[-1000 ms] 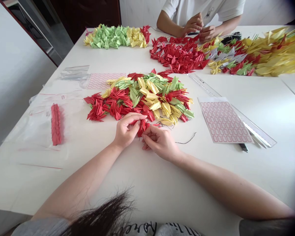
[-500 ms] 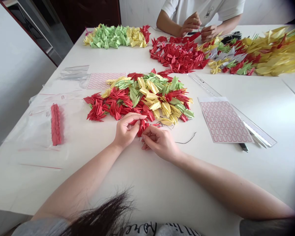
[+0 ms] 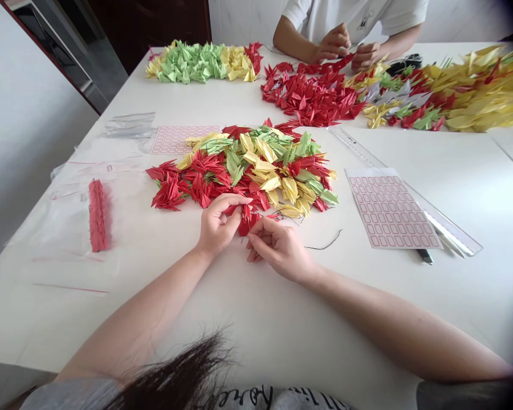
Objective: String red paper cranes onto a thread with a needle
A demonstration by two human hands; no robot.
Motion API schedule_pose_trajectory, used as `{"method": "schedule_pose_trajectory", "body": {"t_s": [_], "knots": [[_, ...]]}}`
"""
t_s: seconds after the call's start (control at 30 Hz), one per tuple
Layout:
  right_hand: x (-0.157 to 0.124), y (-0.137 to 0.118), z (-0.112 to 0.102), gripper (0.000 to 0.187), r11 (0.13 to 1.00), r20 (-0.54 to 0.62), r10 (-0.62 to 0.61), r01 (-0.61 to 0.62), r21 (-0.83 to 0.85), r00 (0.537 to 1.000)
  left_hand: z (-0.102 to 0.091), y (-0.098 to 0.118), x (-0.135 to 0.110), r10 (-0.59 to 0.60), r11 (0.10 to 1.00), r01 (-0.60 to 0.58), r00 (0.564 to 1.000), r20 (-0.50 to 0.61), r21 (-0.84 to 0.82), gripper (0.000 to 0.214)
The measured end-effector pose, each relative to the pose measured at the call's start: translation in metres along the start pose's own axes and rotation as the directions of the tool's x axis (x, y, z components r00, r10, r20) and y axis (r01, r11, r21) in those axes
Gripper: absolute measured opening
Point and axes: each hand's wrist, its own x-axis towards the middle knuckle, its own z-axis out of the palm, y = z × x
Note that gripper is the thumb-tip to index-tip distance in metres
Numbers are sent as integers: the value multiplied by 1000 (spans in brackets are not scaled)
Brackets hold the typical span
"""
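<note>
My left hand (image 3: 219,226) is closed, pinching a red folded paper crane (image 3: 247,221) between thumb and fingers. Close on its right, my right hand (image 3: 279,246) is also closed, thumb against forefinger at the crane's lower edge. Whatever sits in that pinch is too thin to name. A dark thread (image 3: 325,246) lies on the table to the right of this hand. Just beyond both hands spreads a pile of red, yellow and green folded paper cranes (image 3: 263,165), with loose dark threads at its near edge.
Clear plastic bags and a red paper bundle (image 3: 97,216) lie left. On the right are a label sheet (image 3: 391,210), a ruler (image 3: 453,225) and a black-tipped tool (image 3: 424,256). Across the table (image 3: 222,108), a co-worker's hands (image 3: 336,42) work behind more paper piles (image 3: 312,97).
My left hand and the red crane have tilted up very slightly, and a small gap shows beside my right fingertips. The co-worker's hands have shifted a little. The piles lie as before.
</note>
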Motion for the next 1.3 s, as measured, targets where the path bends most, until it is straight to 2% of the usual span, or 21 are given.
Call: {"method": "schedule_pose_trajectory", "body": {"t_s": [0.1, 0.17, 0.27, 0.33, 0.47, 0.53, 0.63, 0.8, 0.97, 1.17, 1.3], "knots": [[-3, 0, -1, 11, 991, -17, -107, 106, -81, 994, -1, -1, 0, -24, 999, 24, 1000, 0, -21, 16], [-5, -1, -1, 11, 952, -34, -258, 248, -178, 966, -1, -2, 0, -48, 998, 48, 999, 11, -45, 18], [-7, 1, -2, 10, 815, 25, -501, 481, -323, 865, 0, -1, -1, -101, 989, 104, 994, 27, -102, 19], [-7, 4, -2, 12, 707, 137, -591, 592, -387, 795, 1, 1, -1, -108, 986, 109, 994, 19, -127, 20], [-5, 15, -1, 23, 472, 415, -588, 712, -520, 694, 2, 3, 0, -106, 990, 106, 994, 6, -94, 20], [-5, 20, 1, 27, 351, 506, -549, 733, -583, 665, 2, 3, 0, -102, 991, 103, 995, 14, -86, 20], [-6, 25, 1, 28, 252, 561, -493, 726, -639, 665, 1, 2, 1, -94, 990, 96, 995, 22, -105, 21], [-6, 27, 1, 28, 201, 611, -415, 723, -661, 674, 0, -1, 1, -161, 973, 167, 986, 47, -162, 21], [-6, 28, 2, 28, 172, 619, -404, 721, -672, 673, 1, -3, 2, -198, 955, 211, 977, 80, -210, 23], [-6, 28, 3, 29, 140, 620, -432, 728, -671, 655, 3, -3, 3, -158, 966, 169, 985, 69, -198, 20], [-7, 31, 4, 29, 149, 613, -408, 712, -686, 676, 1, -4, 1, -142, 974, 157, 985, 99, -165, 17]]}}
